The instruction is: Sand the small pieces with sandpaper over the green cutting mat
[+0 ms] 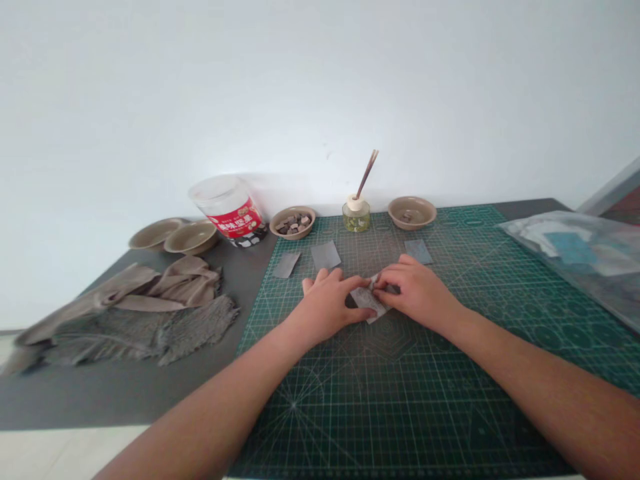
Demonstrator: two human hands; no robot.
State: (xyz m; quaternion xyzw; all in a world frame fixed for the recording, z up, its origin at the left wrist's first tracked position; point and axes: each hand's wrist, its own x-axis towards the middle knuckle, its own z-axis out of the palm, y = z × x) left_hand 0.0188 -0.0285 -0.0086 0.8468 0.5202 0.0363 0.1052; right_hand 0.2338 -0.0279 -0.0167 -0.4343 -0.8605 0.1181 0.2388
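A small grey sheet [369, 304] lies on the green cutting mat [360, 400], between both hands. My left hand [327, 303] has its thumb and index finger on the sheet's edges, with the other fingers spread on the mat. Above the sheet's right part, my right hand [413, 290] is closed in a pinch on something small that its fingers mostly hide. Behind the hands lie more grey pieces: one at the left [287, 265], one in the middle [326, 255] and a bluish one [418, 251] at the right.
Along the wall stand a bowl of stone-like chips [293, 233], a reed diffuser [356, 217], a bowl with small bits [412, 223], a plastic tub [233, 213] and two bowls [193, 247]. Crumpled cloths [145, 313] lie left; a clear bag [580, 250] lies right.
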